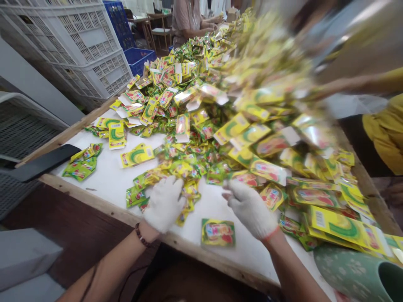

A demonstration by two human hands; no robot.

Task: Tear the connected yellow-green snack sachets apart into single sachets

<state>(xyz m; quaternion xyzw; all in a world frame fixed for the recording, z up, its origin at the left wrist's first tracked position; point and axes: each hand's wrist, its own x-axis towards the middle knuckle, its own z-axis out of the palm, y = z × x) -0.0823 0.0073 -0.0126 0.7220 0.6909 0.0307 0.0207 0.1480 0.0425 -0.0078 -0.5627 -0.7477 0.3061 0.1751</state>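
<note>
My left hand (pixel 165 203), in a white knitted glove with a beaded bracelet at the wrist, lies over small green and yellow sachets (pixel 135 196) near the table's front edge. Its fingers are stretched out and the thumb stands apart. My right hand (pixel 250 207), also gloved, hovers over the white tabletop (pixel 214 199) beside the heap, fingers loosely bent and slightly blurred, with nothing visible in them. Between my wrists a flat yellow-green packet (pixel 218 233) with a red and pink print lies alone. Folded yellow boxes (pixel 137 155) and sachets pile up beyond both hands.
A black phone-like slab (pixel 47 161) lies across the left edge. White crates (pixel 85 46) and a blue crate (pixel 138 61) stand beyond it. A green flowered cup (pixel 352 268) lies tipped at front right. Co-workers stand at the back and right; a yellow-sleeved arm (pixel 355 86) reaches toward the heap.
</note>
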